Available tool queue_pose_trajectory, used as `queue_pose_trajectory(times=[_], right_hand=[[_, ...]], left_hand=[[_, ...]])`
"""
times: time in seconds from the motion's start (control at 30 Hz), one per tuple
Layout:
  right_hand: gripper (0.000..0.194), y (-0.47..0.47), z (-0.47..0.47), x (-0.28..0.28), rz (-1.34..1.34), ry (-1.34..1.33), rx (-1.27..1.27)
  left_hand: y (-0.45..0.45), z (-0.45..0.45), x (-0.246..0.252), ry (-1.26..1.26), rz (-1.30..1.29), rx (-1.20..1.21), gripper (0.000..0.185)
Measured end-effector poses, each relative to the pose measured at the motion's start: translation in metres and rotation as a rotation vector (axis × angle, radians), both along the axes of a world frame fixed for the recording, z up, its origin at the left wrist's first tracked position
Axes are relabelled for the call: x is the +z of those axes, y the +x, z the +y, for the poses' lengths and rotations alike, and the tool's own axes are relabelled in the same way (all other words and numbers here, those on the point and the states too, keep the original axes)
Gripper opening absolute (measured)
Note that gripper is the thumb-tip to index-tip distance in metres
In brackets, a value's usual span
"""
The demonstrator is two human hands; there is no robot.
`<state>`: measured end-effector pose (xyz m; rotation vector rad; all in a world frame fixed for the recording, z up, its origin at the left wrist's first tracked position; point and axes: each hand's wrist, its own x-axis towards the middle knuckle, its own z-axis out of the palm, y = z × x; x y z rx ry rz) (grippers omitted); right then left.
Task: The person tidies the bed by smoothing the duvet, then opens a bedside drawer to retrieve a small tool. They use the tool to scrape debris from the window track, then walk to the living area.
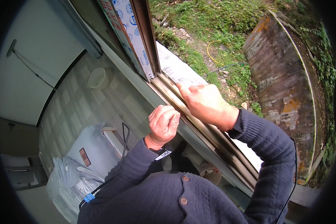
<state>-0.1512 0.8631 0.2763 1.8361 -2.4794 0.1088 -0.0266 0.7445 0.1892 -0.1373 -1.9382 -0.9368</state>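
Observation:
My right hand (205, 103) reaches over the window's bottom track (182, 105), with its index finger stretched along the grooves near the upright frame. Its other fingers are curled under, and whether they pinch anything is hidden. My left hand (163, 124) is held in the air on the room side of the track, fingers curled in against the thumb. Nothing shows in it, though the inside of the palm is out of sight. Above both hands stands the brown window sash frame (147, 36), partly covered by printed protective film (131, 28).
Indoors, a white bucket (98, 78) stands on the tiled floor. A cloth-covered piece of furniture (86, 142) bears a phone-like object (84, 157). A long-handled squeegee or mop (36, 74) leans at the wall. Outside are a pale ledge (179, 65) and a weathered wall (282, 92).

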Motion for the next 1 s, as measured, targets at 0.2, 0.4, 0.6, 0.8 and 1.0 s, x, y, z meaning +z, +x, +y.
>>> queue_pose_trajectory(times=[0.2, 0.4, 0.6, 0.8, 1.0], right_hand=[[0.047, -0.020, -0.034, -0.016, 0.063, 0.090, 0.050], [0.015, -0.018, -0.056, -0.027, 0.037, -0.073, 0.028], [0.021, -0.012, -0.026, 0.001, -0.187, 0.023, -0.090], [0.037, -0.020, -0.042, -0.014, -0.109, -0.152, -0.068], [0.036, -0.024, -0.049, -0.029, -0.046, -0.191, -0.029]], left_hand=[[-0.024, -0.010, -0.010, -0.114, -0.003, -0.040, 0.012], [-0.032, -0.023, -0.008, -0.158, 0.027, -0.160, 0.012], [-0.037, -0.033, -0.003, -0.161, -0.004, -0.304, 0.013], [-0.053, -0.032, -0.009, -0.177, 0.044, -0.330, 0.011], [-0.052, -0.036, -0.007, -0.172, 0.013, -0.366, 0.014]])
